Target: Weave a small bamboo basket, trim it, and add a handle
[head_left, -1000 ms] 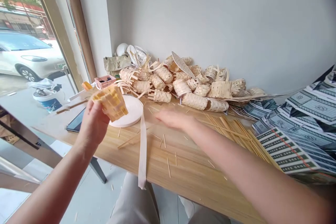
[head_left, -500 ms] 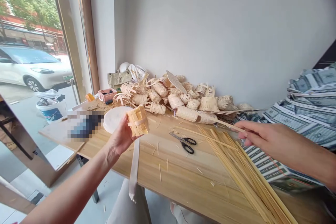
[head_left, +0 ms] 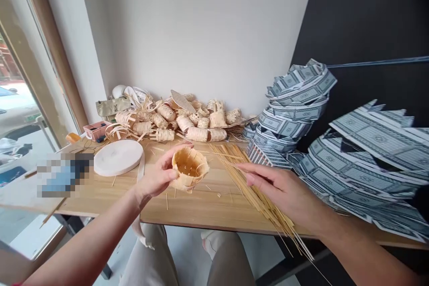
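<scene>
My left hand [head_left: 161, 174] is closed around a small woven basket [head_left: 190, 178], thumb on its near side and fingers behind. The basket is made of pale wood-like strips, and its round opening tilts up toward me, showing a yellowish inside. To its right, my right hand [head_left: 264, 181] has its fingers stretched out and the thumb apart from them. Nothing plainly shows between those fingers. Beneath that hand lies a bundle of long, thin yellow strips [head_left: 258, 196], running toward the table's front edge.
Many woven baskets [head_left: 197, 134] are piled along the wall. A white tape roll [head_left: 118, 157] lies left, its loose end [head_left: 138, 223] hanging over the table edge. A pink bin [head_left: 97, 132] stands behind it. Stacks of printed paper strips [head_left: 291, 120] rise on the right.
The view has turned right. My left hand has tipped the basket so its opening shows. My right hand has come closer to it, and the pale strip it held no longer shows. The scissors are out of sight.
</scene>
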Available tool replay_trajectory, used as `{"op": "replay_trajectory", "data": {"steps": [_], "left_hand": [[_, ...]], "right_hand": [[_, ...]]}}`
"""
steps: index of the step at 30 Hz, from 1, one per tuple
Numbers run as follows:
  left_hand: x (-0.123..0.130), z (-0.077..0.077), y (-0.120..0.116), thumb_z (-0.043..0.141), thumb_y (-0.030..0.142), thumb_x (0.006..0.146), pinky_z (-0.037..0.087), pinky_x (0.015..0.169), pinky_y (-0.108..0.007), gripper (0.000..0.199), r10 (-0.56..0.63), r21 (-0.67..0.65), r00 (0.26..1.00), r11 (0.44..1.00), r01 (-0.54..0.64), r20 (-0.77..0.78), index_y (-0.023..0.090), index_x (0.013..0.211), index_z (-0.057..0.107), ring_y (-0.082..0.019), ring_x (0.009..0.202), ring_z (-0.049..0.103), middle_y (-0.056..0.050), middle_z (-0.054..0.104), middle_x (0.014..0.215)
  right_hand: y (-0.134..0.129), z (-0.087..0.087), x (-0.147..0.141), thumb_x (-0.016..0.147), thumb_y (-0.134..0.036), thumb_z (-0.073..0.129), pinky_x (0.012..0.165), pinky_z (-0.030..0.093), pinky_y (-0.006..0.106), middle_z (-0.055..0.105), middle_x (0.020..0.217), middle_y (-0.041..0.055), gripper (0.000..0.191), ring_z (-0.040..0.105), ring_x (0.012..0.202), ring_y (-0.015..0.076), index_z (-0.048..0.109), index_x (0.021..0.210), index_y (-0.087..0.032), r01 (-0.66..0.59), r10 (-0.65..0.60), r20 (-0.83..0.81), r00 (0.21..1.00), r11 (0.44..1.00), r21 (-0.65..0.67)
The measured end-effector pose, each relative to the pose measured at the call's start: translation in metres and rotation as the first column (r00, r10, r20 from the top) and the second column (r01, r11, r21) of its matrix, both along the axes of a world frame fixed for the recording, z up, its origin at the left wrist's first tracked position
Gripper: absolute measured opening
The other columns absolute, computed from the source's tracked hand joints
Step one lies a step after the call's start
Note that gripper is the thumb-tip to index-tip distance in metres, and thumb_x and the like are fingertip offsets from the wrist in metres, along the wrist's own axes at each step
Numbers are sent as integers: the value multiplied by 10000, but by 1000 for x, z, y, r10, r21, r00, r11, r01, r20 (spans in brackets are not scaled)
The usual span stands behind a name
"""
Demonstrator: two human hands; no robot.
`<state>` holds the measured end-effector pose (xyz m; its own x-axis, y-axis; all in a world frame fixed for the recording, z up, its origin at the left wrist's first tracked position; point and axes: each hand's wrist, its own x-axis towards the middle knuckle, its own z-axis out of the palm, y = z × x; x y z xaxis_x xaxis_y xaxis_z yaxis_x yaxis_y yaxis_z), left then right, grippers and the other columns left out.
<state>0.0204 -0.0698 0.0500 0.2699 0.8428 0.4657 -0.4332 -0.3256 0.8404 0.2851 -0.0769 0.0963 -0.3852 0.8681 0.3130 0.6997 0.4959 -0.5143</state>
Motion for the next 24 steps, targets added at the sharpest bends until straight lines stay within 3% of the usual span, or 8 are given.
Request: {"op": "replay_trajectory", "data": {"steps": [3,6,9,11,15,19,21,24], "left_hand": [[6,1,-1,777,527,535,463,851,-327,719,-22,45,998,999,24,-54,220,1160,599,-269,1049,571,-115,451,1373],[12,-1,-1,773,509,557,454,871,-344,717,-49,49,994,997,54,-96,242,1192,575,-274,1062,567,-109,473,1357],[21,-3,-4,791,442,566,419,930,-353,683,-56,78,985,994,70,-164,253,1188,583,-300,1167,495,-94,458,1375],[28,-3,-7,798,406,570,387,971,-374,672,-78,87,976,991,97,-203,253,1188,585,-320,1225,439,-91,446,1385],[36,-4,-9,797,406,573,357,1001,-390,675,-75,102,978,990,96,-194,260,1195,580,-326,1263,388,-81,426,1400],[30,-11,-8,768,423,612,426,905,-349,646,-15,42,995,999,19,-98,274,1203,554,-269,1109,520,-71,568,1229],[27,-15,-8,774,432,599,448,860,-333,650,-9,3,998,1000,9,-62,278,1191,555,-254,1044,554,-62,609,1138],[27,-19,-10,787,459,564,465,822,-328,615,-1,-35,1000,999,1,3,280,1118,589,-254,1006,576,-52,621,1102]], "right_hand": [[-7,-4,11,834,-373,409,811,472,355,695,916,50,381,625,871,226,674,1052,-209,-14,13,-32,999,999,-32],[-10,-8,14,835,-392,423,681,475,315,666,781,35,386,609,731,198,657,1076,-202,-24,19,-51,999,996,-90],[-12,-9,1,815,-329,465,562,437,265,629,788,19,404,564,622,152,581,1181,-201,-76,64,-98,993,988,-132],[-11,-8,-14,801,-246,479,560,434,250,627,797,13,422,560,611,136,540,1216,-204,-154,134,-160,978,981,-116],[-5,-4,-36,817,-130,404,724,451,261,662,930,61,329,601,823,154,603,1076,-163,-284,309,-214,927,949,140],[-7,4,-25,849,-167,382,566,407,238,630,677,24,263,556,611,139,644,831,-161,-80,107,-77,991,951,299],[-13,10,-14,861,-171,366,535,394,230,597,610,2,278,538,555,131,645,871,-169,-33,36,-2,999,930,366],[-25,19,-3,841,-94,312,572,430,230,626,679,12,342,581,612,135,623,961,-171,-67,32,82,996,878,473]]}}
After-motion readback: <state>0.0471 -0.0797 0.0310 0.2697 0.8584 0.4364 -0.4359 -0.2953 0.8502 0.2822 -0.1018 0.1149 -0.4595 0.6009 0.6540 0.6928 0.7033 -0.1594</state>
